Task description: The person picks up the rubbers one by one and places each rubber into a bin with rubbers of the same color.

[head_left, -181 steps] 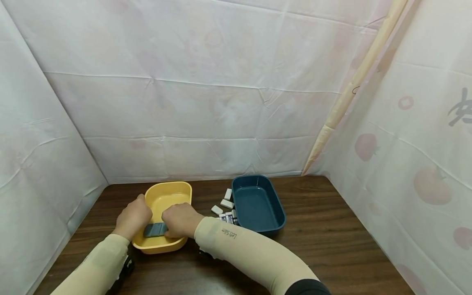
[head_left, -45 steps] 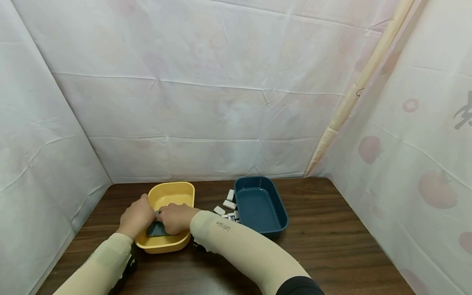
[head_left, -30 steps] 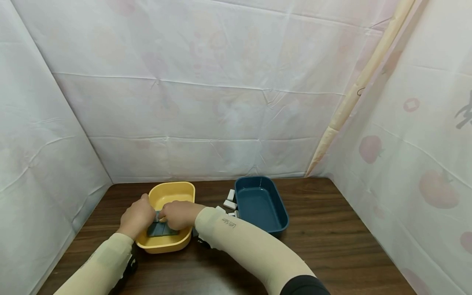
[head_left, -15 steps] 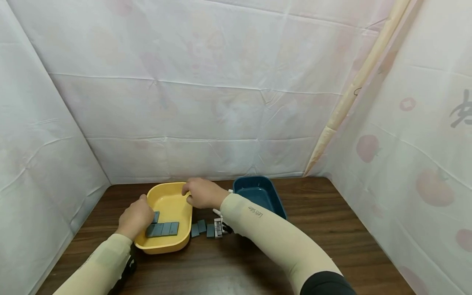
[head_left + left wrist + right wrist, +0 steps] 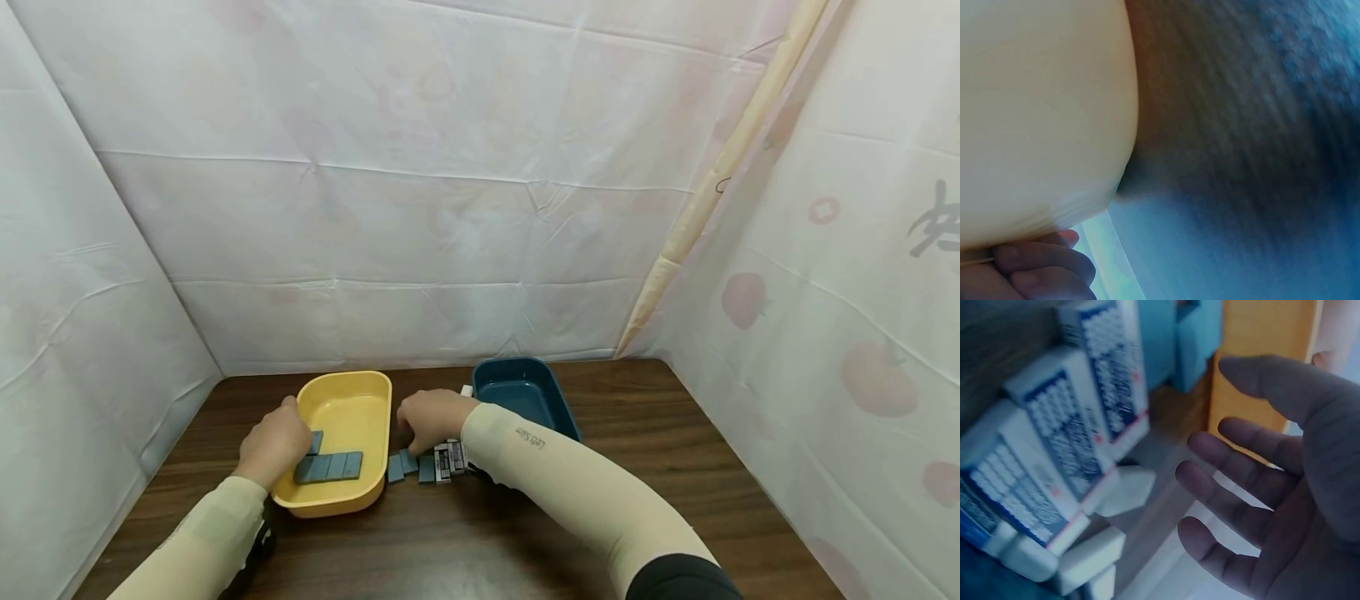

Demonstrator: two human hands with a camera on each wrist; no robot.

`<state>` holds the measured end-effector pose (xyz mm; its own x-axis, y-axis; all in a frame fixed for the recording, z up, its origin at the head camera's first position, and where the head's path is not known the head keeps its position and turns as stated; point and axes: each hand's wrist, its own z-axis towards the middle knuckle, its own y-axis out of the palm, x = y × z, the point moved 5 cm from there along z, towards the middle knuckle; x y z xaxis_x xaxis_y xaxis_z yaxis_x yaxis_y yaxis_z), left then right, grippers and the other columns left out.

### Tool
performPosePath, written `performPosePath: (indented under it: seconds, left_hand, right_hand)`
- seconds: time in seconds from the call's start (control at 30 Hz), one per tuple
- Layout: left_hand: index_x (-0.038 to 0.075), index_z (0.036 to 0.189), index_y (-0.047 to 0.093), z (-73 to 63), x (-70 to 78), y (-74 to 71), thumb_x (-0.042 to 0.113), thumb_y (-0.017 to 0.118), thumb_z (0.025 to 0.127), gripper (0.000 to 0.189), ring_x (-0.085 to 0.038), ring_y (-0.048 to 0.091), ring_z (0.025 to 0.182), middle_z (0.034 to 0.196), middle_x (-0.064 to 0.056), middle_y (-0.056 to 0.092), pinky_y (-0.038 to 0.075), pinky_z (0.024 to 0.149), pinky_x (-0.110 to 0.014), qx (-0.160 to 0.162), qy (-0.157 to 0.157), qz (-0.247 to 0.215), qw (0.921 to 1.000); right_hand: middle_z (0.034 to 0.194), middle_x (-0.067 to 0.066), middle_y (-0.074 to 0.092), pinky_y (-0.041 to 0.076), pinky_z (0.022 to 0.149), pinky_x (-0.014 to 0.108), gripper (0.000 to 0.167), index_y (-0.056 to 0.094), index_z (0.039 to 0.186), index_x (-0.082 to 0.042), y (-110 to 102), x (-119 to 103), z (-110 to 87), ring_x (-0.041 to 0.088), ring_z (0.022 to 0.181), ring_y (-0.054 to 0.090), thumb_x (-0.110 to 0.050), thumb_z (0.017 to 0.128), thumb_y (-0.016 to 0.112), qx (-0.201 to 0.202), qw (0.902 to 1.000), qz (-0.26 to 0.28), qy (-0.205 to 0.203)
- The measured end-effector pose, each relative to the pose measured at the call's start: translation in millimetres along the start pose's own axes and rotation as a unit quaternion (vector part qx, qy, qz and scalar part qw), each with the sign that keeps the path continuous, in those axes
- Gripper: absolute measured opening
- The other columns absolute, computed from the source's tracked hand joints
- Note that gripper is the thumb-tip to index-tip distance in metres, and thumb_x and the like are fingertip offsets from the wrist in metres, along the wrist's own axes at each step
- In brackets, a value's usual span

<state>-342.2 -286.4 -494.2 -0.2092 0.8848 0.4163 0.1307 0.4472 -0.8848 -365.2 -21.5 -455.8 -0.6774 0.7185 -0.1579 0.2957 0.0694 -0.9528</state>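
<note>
My left hand (image 5: 273, 442) grips the left rim of a yellow tray (image 5: 354, 417); in the left wrist view its curled fingers (image 5: 1047, 262) show at the tray's wall. Inside the tray, several grey-blue rectangular blocks (image 5: 328, 467) lie in a row near the front, with another block (image 5: 317, 442) behind them, partly hidden by the hand. My right hand (image 5: 435, 417) hovers right of the tray, fingertips close over a few loose grey-blue blocks (image 5: 395, 468) on the table. The right wrist view shows its fingers spread and bent, holding nothing, beside sleeved white erasers (image 5: 1063, 434).
A dark blue tray (image 5: 517, 392) stands to the right, partly behind my right forearm. Bare white erasers (image 5: 1125, 490) lie near the sleeved ones. The brown wooden table (image 5: 375, 550) is bounded by white cloth (image 5: 420, 325) at the back and sides.
The right hand has left the yellow tray, lifted over its right rim, then lowered toward the loose blocks. The row of blocks in the tray has grown. The left hand keeps its grip.
</note>
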Motion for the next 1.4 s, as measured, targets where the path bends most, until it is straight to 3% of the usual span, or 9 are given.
performPosePath:
  seconds: [0.17, 0.27, 0.43, 0.63, 1.07, 1.23, 1.4]
  left_hand:
    - [-0.015, 0.168, 0.026, 0.1, -0.7, -0.3, 0.011, 0.046, 0.112, 0.065, -0.037, 0.068, 0.079, 0.119, -0.038, 0.071, 0.055, 0.061, -0.046, 0.003, 0.000, 0.002, 1.0000]
    - [-0.016, 0.168, 0.025, 0.9, -1.0, 0.1, 0.011, 0.046, 0.112, 0.065, -0.037, 0.067, 0.078, 0.119, -0.038, 0.071, 0.055, 0.061, -0.045, 0.001, -0.001, 0.001, 1.0000]
    - [-0.016, 0.169, 0.025, 1.9, -0.4, 0.0, 0.010, 0.044, 0.112, 0.065, -0.036, 0.067, 0.078, 0.121, -0.039, 0.070, 0.055, 0.061, -0.045, 0.003, -0.002, 0.000, 1.0000]
    - [-0.016, 0.168, 0.026, 1.8, -0.1, -1.1, 0.010, 0.046, 0.112, 0.065, -0.037, 0.069, 0.082, 0.127, -0.041, 0.069, 0.057, 0.064, -0.047, 0.006, 0.001, 0.001, 1.0000]
    - [-0.017, 0.167, 0.026, 0.0, -0.2, -0.4, 0.009, 0.043, 0.111, 0.065, -0.037, 0.069, 0.082, 0.126, -0.041, 0.069, 0.056, 0.064, -0.048, 0.008, 0.002, 0.001, 1.0000]
    - [-0.017, 0.167, 0.027, -2.8, 0.9, 0.4, 0.009, 0.044, 0.111, 0.064, -0.037, 0.068, 0.080, 0.124, -0.041, 0.069, 0.056, 0.064, -0.047, 0.005, 0.006, -0.002, 1.0000]
    - [-0.017, 0.167, 0.026, -3.6, 1.5, -0.5, 0.009, 0.044, 0.111, 0.064, -0.037, 0.068, 0.080, 0.123, -0.041, 0.069, 0.056, 0.063, -0.047, 0.006, 0.006, -0.003, 1.0000]
  right_hand:
    - [0.088, -0.012, 0.071, 0.054, 0.068, 0.026, 0.021, 0.078, 0.103, -0.022, 11, -2, -1.3, 0.008, 0.075, 0.063, -0.030, 0.094, 0.095, -0.017, 0.9991, 0.021, -0.032]
    - [0.086, -0.013, 0.068, 0.051, 0.067, 0.025, 0.023, 0.076, 0.098, -0.022, 14, -4, -0.9, 0.007, 0.074, 0.061, -0.033, 0.093, 0.096, -0.014, 0.9989, 0.015, -0.042]
    - [0.088, -0.015, 0.070, 0.055, 0.068, 0.025, 0.023, 0.076, 0.094, -0.025, 19, -5, 1.5, 0.006, 0.076, 0.065, -0.033, 0.092, 0.097, -0.017, 0.9990, 0.010, -0.040]
    - [0.079, -0.013, 0.069, 0.052, 0.063, 0.026, 0.027, 0.072, 0.082, -0.026, 21, -8, 3.4, 0.008, 0.070, 0.061, -0.030, 0.090, 0.098, -0.018, 0.9992, 0.001, -0.036]
    - [0.082, -0.014, 0.070, 0.055, 0.068, 0.025, 0.025, 0.073, 0.087, -0.026, 20, -15, -1.4, 0.008, 0.073, 0.064, -0.027, 0.089, 0.097, -0.009, 0.9990, -0.019, -0.040]
    - [0.065, -0.013, 0.054, 0.044, 0.058, 0.024, 0.035, 0.064, 0.073, -0.025, 14, -12, -2.0, 0.007, 0.059, 0.049, -0.025, 0.092, 0.094, -0.006, 0.9991, -0.009, -0.041]
    - [0.053, -0.009, 0.036, 0.032, 0.052, 0.025, 0.048, 0.053, 0.062, -0.024, -5, -7, -4.4, 0.008, 0.049, 0.032, -0.022, 0.094, 0.090, 0.011, 0.9990, 0.021, -0.039]
